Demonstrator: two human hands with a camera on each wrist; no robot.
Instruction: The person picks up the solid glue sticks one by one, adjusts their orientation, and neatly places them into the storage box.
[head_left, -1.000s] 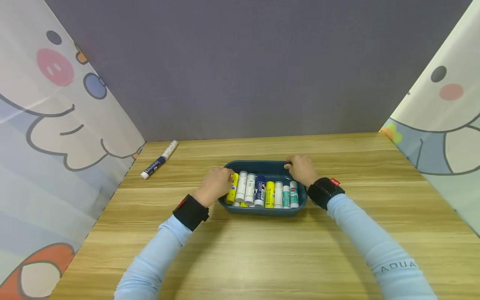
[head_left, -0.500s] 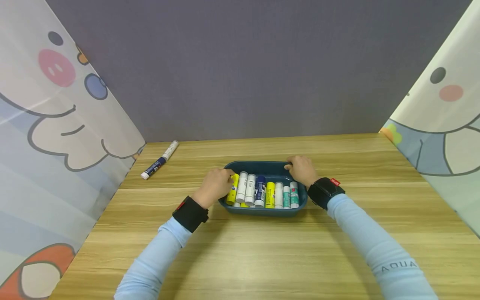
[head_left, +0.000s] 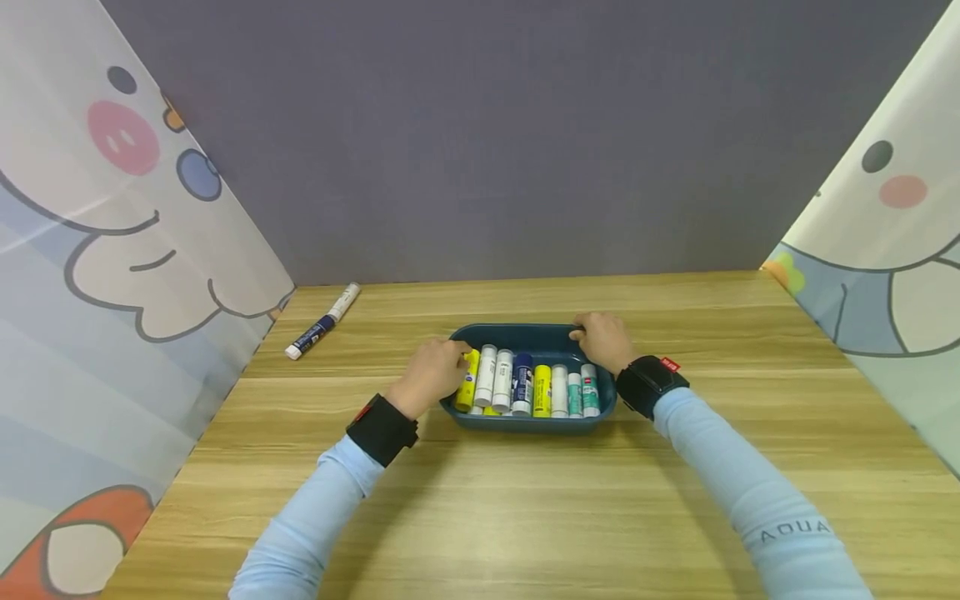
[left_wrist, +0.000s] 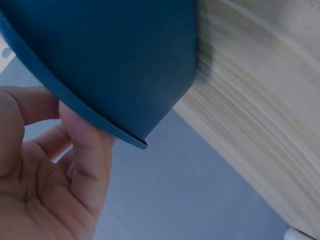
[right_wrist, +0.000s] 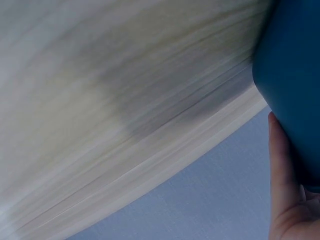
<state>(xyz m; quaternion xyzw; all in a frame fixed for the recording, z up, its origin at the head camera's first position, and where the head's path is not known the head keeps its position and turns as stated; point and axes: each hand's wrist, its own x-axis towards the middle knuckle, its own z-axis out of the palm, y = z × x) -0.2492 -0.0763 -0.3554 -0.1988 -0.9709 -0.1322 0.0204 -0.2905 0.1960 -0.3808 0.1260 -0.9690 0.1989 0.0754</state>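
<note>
A dark blue plastic bin (head_left: 525, 424) stands on the wooden table, holding several glue sticks in a row. From left to right I see a yellow glue stick (head_left: 468, 379), white ones, a navy glue stick (head_left: 522, 385), another yellow, a white, and teal ones such as the teal glue stick (head_left: 590, 392). My left hand (head_left: 429, 375) pinches the rim at the left end; the left wrist view shows thumb and fingers (left_wrist: 90, 145) at the rim. At the back right corner my right hand (head_left: 603, 340) grips the rim, a finger (right_wrist: 281, 165) lying along the outer wall.
Two glue sticks lie end to end at the far left of the table, a navy one (head_left: 311, 336) and a white one (head_left: 345, 302). A grey panel (head_left: 525, 150) rises behind the table (head_left: 525, 517). Printed cartoon sheets (head_left: 97, 275) flank both sides.
The whole view shifts slightly. Both hands keep their hold on the bin, and the glue sticks stay as they were.
</note>
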